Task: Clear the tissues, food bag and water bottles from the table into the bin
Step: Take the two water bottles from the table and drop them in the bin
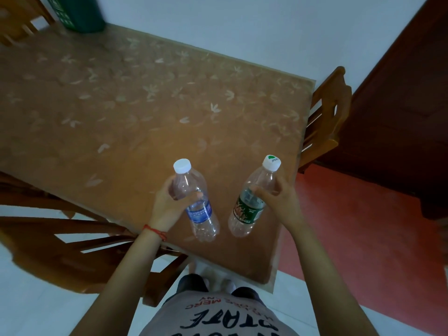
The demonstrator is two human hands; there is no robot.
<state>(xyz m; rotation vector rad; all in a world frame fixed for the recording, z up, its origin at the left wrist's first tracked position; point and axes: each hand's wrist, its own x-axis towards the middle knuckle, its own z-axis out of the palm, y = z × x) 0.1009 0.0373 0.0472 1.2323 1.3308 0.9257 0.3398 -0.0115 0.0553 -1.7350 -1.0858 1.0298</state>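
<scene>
Head view: person stands at the near corner of the table, 1 bottle in each hand. Left hand is wrapped around the upper body of the blue-label bottle, just above the label. Right hand pinches the shoulder of the green-label bottle, thumb in front, fingers behind. Both bottles are over the table's near corner, caps tilted away; whether their bases touch the table cannot be told. Both look clear and empty, so likely light, thin-walled, easily dented, a bit slick. The ribbed upper body or neck under the cap looks the safest hold. Dark green bin-like container sits at the table's far left corner. No tissues or food bag visible on the table.
</scene>
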